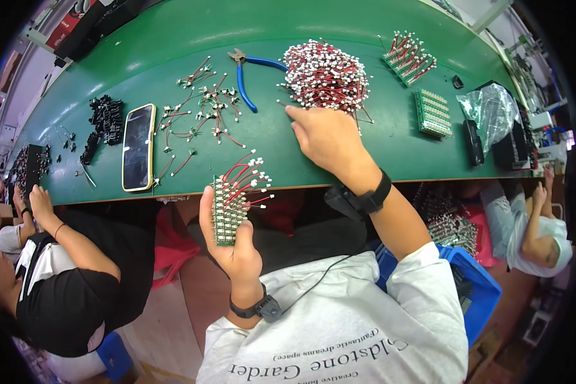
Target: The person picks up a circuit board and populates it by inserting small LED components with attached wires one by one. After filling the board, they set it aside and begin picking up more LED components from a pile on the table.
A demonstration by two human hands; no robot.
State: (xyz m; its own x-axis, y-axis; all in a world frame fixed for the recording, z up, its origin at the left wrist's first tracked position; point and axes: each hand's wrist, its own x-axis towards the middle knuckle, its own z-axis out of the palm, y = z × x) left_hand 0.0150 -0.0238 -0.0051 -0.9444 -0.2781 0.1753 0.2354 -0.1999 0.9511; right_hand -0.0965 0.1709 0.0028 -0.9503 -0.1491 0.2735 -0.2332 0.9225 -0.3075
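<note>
Midway, seemingly: left hand gripping a green circuit board partly filled with red-wired connectors (lower rows bare); right hand, fingers loosely curled, touching the heap of loose wired connectors at 12 o'clock; filled boards stacked at 1 o'clock.

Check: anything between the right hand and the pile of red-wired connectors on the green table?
Nothing visible. The right hand has its fingertips at the near edge of the wire pile. The blue-handled cutters lie to the left, off that line.
</note>
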